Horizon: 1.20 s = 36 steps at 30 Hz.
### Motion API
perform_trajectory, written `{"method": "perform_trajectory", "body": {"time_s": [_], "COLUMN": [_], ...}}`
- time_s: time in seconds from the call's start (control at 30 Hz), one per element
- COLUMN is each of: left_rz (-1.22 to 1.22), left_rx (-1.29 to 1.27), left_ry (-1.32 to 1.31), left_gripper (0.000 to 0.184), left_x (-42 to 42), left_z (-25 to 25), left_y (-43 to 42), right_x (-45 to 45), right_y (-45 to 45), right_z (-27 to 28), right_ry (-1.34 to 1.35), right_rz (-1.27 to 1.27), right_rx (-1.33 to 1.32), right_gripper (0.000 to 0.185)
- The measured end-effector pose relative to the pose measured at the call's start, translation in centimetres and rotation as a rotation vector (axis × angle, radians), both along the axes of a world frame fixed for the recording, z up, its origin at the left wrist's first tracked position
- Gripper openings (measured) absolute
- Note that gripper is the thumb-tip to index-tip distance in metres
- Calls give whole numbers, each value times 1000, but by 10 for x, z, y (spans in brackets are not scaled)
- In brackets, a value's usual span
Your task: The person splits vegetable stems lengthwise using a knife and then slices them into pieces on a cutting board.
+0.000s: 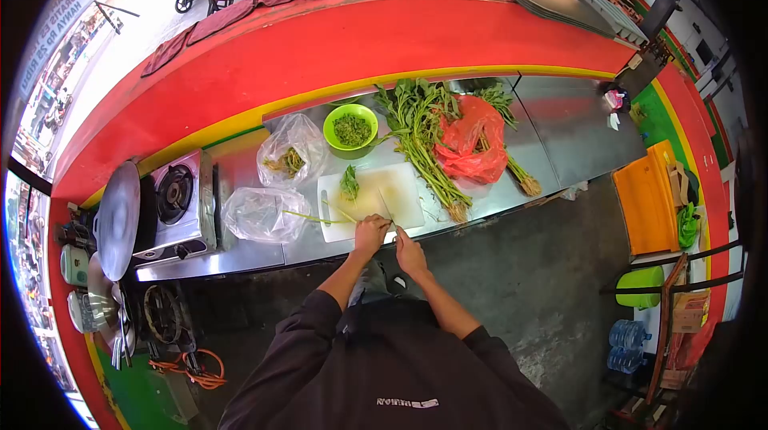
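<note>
On the white cutting board (410, 194) near the counter's front edge, my left hand (370, 235) is closed around thin green stalks (308, 216) that stick out to the left. Beside it, my right hand (410, 253) grips a knife (386, 204), its narrow blade pointing away from me over the board. The two hands nearly touch, and the stalk ends between them are hard to make out. A small bunch of leaves (350, 183) lies on the board's left half. Behind the board stands a green bowl (339, 147) of chopped greens (352, 130).
Long-stemmed leafy greens (416, 130) and a red plastic bag (472, 142) lie right of the board. Two clear plastic bags (264, 216) (298, 138) sit left. A gas stove (178, 198) and large wok lid (118, 218) stand far left. A red wall (360, 34) runs behind the steel counter (560, 126).
</note>
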<state>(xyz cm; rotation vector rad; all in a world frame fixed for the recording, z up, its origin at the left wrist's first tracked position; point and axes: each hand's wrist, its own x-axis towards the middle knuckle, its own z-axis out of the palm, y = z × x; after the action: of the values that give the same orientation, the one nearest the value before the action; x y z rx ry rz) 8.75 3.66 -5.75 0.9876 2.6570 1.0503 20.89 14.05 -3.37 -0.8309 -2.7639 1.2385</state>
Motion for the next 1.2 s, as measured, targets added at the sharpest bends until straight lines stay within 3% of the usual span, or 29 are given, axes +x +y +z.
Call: {"method": "perform_trajectory", "body": {"time_s": [0.27, 0.47, 1.2], "left_rz": [-20, 2, -11], "left_rx": [46, 68, -12], "left_ry": [53, -42, 31], "left_gripper": [13, 15, 17], "left_x": [0, -6, 0], "left_z": [4, -5, 2], "left_y": [-3, -1, -5], "right_x": [-7, -1, -5], "right_y": [0, 2, 1], "right_z": [8, -1, 12], "right_ry": [-61, 63, -60], "right_rz": [3, -5, 8], "right_rx": [26, 41, 20], "right_gripper": [40, 40, 41]}}
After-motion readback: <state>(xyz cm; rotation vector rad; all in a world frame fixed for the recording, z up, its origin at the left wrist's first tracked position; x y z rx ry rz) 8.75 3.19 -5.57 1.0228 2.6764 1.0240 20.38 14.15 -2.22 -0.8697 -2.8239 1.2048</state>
